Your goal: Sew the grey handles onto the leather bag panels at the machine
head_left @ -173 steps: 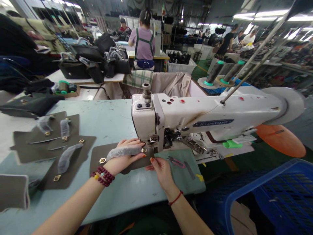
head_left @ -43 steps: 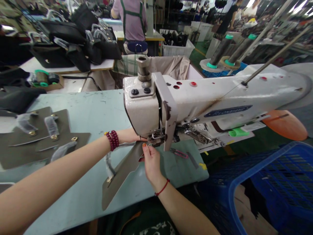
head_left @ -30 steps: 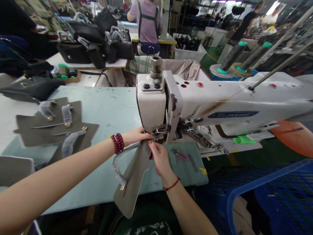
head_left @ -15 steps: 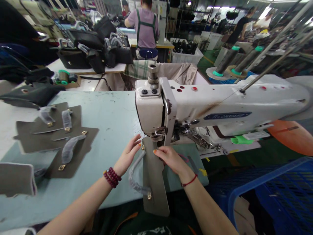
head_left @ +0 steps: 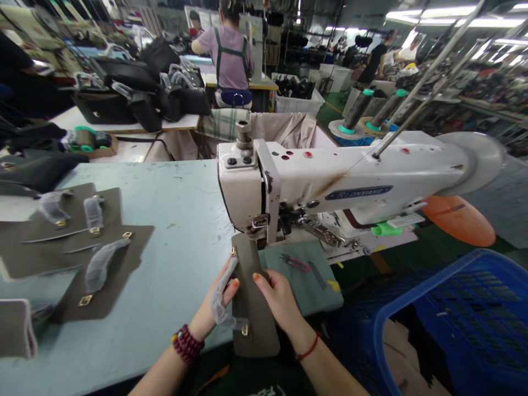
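A long grey bag panel runs from under the needle end of the white sewing machine toward me. A plastic-wrapped handle is fixed along its left side by gold buckles. My left hand grips the panel's left edge, its thumb by the handle and its fingers partly hidden. On the right edge, my right hand pinches the panel, thumb on top and fingers underneath. Whether the presser foot touches the panel is hidden by the machine head.
More grey panels with wrapped handles lie on the left of the pale table. Pink-handled thread snips rest right of the panel. A blue basket stands at the lower right. Black bags and a seated co-worker are beyond.
Both hands have moved toward me along the panel. My left hand, spread beside the needle before, now grips the panel's left edge. The view has shifted, and the snips show fully.
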A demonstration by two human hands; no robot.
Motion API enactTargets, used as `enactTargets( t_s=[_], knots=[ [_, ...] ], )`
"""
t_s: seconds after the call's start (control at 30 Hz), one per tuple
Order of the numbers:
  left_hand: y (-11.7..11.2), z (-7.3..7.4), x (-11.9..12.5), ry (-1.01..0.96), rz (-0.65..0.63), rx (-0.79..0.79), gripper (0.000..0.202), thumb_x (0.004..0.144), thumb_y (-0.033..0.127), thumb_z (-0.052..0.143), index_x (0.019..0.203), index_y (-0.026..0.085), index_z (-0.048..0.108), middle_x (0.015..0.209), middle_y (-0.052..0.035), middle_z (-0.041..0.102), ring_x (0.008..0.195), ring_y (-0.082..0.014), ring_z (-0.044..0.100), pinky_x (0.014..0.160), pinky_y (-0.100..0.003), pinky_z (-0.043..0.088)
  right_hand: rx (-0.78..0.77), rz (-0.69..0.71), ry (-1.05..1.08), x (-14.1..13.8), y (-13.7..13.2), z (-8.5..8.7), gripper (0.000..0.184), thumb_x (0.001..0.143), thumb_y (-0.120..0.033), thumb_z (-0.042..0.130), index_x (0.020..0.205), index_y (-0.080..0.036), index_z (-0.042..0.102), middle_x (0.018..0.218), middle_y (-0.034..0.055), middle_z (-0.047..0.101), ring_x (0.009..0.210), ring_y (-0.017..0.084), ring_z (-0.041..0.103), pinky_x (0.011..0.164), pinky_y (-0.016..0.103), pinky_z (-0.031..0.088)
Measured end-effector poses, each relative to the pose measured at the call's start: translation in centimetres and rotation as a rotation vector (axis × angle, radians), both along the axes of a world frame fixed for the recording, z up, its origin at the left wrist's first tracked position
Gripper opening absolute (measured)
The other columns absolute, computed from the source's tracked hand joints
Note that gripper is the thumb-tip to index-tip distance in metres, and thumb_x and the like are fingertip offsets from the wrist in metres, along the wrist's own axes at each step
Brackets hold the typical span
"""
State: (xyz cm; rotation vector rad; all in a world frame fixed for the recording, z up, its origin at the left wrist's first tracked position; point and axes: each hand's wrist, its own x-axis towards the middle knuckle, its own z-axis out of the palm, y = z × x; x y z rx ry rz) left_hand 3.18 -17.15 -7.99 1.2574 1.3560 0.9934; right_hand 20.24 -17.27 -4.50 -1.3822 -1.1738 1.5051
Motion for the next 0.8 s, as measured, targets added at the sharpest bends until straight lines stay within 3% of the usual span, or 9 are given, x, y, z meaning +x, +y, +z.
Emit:
enactTargets(
  t_s=[0.13, 0.23, 0.4, 0.6, 0.7, 0.8],
  knots=[
    [0.6, 3.4, 1.6, 0.015, 0.005, -0.016, 0.047, 0.085, 0.051, 0.051, 0.125, 0.026, 0.059, 0.131, -0.0081, 0.057, 0.127, -0.0305, 0.047, 0.11, -0.042, 0.034, 0.051, -0.009, -0.065, 0.0, -0.2, 0.9, 0.037, 0.085, -0.047, 0.055, 0.067, -0.015, 0.057, 0.063, -0.0006, 0.054, 0.058, 0.011, 0.044, 0.05, 0.02, 0.032],
    [0.4, 4.5, 1.7, 0.109, 0.011, 0.032, 0.039, 0.083, 0.049, 0.053, 0.112, 0.028, 0.068, 0.121, -0.0076, 0.061, 0.123, -0.033, 0.049, 0.109, -0.042, 0.034, 0.102, -0.008, -0.122, 0.1, -0.4, 1.6, 0.037, 0.086, -0.045, 0.053, 0.063, -0.016, 0.052, 0.061, -0.0013, 0.049, 0.058, 0.011, 0.041, 0.051, 0.02, 0.031],
    [-0.3, 4.2, 0.7, 0.304, -0.077, 0.165, 0.045, 0.077, 0.048, 0.056, 0.114, 0.025, 0.068, 0.119, -0.011, 0.06, 0.121, -0.0376, 0.048, 0.11, -0.049, 0.029, 0.097, -0.002, -0.168, 0.1, -0.2, 2.1, 0.037, 0.085, -0.043, 0.053, 0.061, -0.015, 0.051, 0.059, -0.0009, 0.048, 0.058, 0.011, 0.04, 0.052, 0.021, 0.029],
    [1.5, 5.4, 2.2, 0.124, 0.079, 0.053, 0.035, 0.083, 0.049, 0.052, 0.104, 0.028, 0.071, 0.113, -0.0072, 0.065, 0.115, -0.0327, 0.055, 0.106, -0.042, 0.038, 0.069, -0.006, -0.143, 0.0, 0.9, 2.2, 0.038, 0.084, -0.044, 0.053, 0.059, -0.015, 0.048, 0.058, -0.0012, 0.043, 0.056, 0.01, 0.037, 0.05, 0.021, 0.027],
    [2.3, 4.5, 2.3, 0.102, 0.082, 0.069, 0.036, 0.084, 0.048, 0.052, 0.107, 0.027, 0.07, 0.114, -0.0069, 0.066, 0.114, -0.0319, 0.056, 0.103, -0.043, 0.042, 0.066, 0.007, -0.15, -0.1, 1.4, 1.9, 0.038, 0.084, -0.045, 0.053, 0.061, -0.015, 0.05, 0.06, -0.0009, 0.044, 0.057, 0.01, 0.037, 0.05, 0.021, 0.026],
    [3.0, 3.1, 1.7, 0.199, 0.032, 0.169, 0.039, 0.083, 0.047, 0.056, 0.114, 0.026, 0.066, 0.115, -0.0071, 0.066, 0.116, -0.0322, 0.055, 0.1, -0.044, 0.046, 0.063, 0.024, -0.145, -0.1, 2.0, 1.6, 0.039, 0.085, -0.046, 0.053, 0.063, -0.014, 0.052, 0.061, -0.0008, 0.045, 0.059, 0.01, 0.038, 0.051, 0.02, 0.027]
  ],
)
